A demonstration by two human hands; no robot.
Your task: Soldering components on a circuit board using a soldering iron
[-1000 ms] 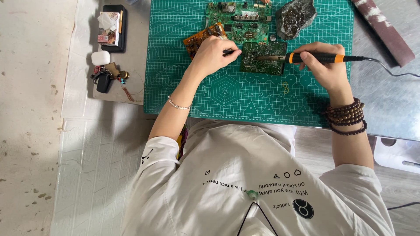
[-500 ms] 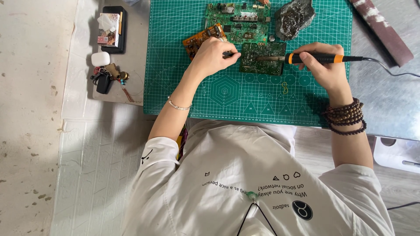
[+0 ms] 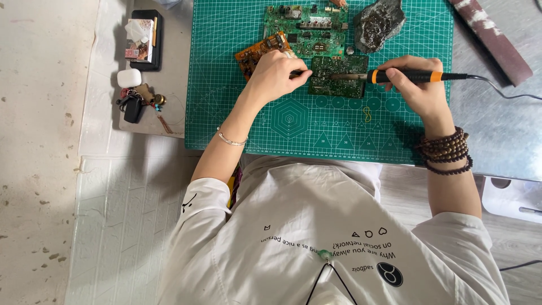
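We've got the iron (image 3: 403,75) in our right hand (image 3: 419,87), fingers wrapped snug around the black-and-orange grip, well back from the metal end. That's the only sane place to hold it, since the tip is presumably hot. It looks light and stiff, though the cord (image 3: 502,90) trailing off to the right probably tugs a bit.

The tip reaches across to the small green board (image 3: 339,76), which lies flat on the green mat (image 3: 237,113), just below a bigger green board (image 3: 307,28) and beside an orange one (image 3: 259,53). Our left hand (image 3: 276,76) is curled nearly closed at the small board's left edge, thumb and forefinger pinched on something thin. Could be solder or tweezers; it's too small for us to tell.

The board itself looks rigid and light, so it would likely skate around if not pinned. We'd grab it by the edges only, since the parts on top seem fragile and the underside is probably prickly. A grey lump (image 3: 378,22) rests on the mat at the top right.
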